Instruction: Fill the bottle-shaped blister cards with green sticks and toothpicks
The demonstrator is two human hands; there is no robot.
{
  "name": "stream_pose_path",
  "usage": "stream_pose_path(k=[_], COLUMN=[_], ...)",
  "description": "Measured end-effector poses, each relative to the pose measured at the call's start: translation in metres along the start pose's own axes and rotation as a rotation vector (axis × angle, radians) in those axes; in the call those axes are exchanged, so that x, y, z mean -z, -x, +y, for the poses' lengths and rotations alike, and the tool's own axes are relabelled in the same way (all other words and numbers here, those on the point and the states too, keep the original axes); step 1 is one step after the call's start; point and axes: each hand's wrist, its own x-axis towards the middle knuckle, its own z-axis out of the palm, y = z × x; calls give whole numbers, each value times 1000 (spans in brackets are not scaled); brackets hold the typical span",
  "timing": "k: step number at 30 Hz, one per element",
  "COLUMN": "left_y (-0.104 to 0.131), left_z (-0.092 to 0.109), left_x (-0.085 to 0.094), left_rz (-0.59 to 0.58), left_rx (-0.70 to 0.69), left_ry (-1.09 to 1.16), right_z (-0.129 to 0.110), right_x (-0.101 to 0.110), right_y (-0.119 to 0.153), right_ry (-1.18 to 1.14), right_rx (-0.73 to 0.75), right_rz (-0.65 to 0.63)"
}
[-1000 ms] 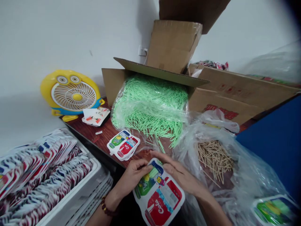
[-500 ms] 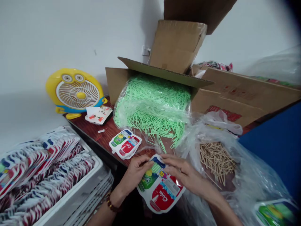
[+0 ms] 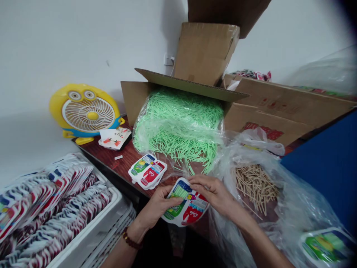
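Note:
Between my hands is a printed package point(image 3: 192, 211) with a green Sprite side and a red Cola side; pale green sticks show in its green half. My left hand point(image 3: 160, 206) pinches its left edge, thumb on the front. My right hand point(image 3: 213, 191) grips the upper right edge, its fingers lying over the red half. Just beyond, a small stack of similar packages point(image 3: 147, 171) lies on the dark wooden table point(image 3: 125, 163). An open box with a clear bag of light green sticks point(image 3: 181, 126) stands behind. Brown sticks point(image 3: 256, 188) lie in clear plastic at the right.
A white basket point(image 3: 114, 208) full of packages stands at the lower left. On the table's left are a yellow fan point(image 3: 86, 111) and a tissue pack point(image 3: 114, 138). Cardboard boxes point(image 3: 206, 52) rise behind. Another package point(image 3: 325, 245) lies at the lower right.
The held package has been raised and tilted, its lower end now farther from me. My right hand has shifted slightly left and up. The whole view has moved a little.

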Motion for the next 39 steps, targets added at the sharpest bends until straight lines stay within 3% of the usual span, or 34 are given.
stream_pose_path(k=[8,15,22,30,34,39], left_y=[1,4,3,2,0,-5], left_z=[-4,-2,-6,-2,1,-10], left_x=[-3,-3,2,-3,-11,-11], left_rz=[50,-7,63,44,79,121], left_rx=[-8,6,0,3,-34,-56], left_ry=[-50,-14,-24,-19,-120,-182], right_z=[8,11,7,21,25,34], right_x=[-5,-10,-8,-12,-16,-20], right_y=[1,-1,2,5,4,5], right_ry=[-40,10,-133,-13,-83,-212], right_rx=[-121,-129,-141,-250,-237,-241], right_rz=[16,64,20,-45,-38,-47])
